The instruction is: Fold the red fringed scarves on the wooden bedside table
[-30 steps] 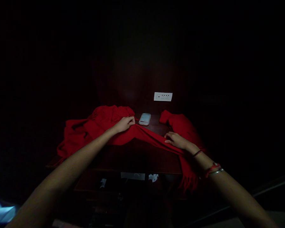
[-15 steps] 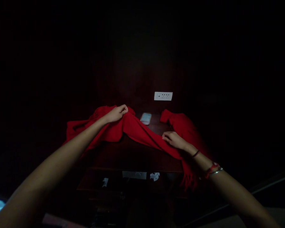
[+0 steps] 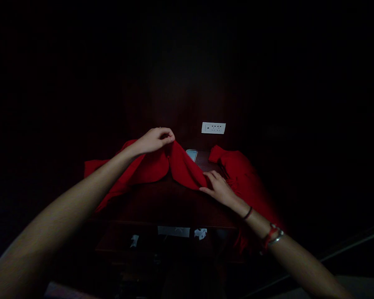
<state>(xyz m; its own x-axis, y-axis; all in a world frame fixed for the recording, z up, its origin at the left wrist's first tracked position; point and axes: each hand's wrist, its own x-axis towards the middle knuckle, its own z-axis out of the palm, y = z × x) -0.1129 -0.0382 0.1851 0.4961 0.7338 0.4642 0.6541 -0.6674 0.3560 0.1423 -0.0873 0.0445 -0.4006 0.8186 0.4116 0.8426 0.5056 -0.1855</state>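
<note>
A fringed red scarf [image 3: 187, 170] lies across the dark wooden table, bunched at the left and spread toward the right. My left hand [image 3: 156, 140] pinches its edge and holds it up in a peak off the tabletop. My right hand [image 3: 220, 189] rests on the lower part of the raised stretch, thumb and fingers apart, touching the fabric. The far right part of the scarf [image 3: 243, 166] lies in a loose heap, and its fringe hangs dimly over the front edge.
A phone [image 3: 192, 155] lies behind the raised cloth, partly covered from view. The table's front edge [image 3: 174, 224] shows above a lower shelf with white paper scraps [image 3: 200, 234]. A white socket plate [image 3: 213, 128] is on the back wall. Surroundings are very dark.
My left hand has risen, lifting the scarf's edge higher, and the phone is now partly hidden. My right hand has slid left along the cloth, and its fingers have spread.
</note>
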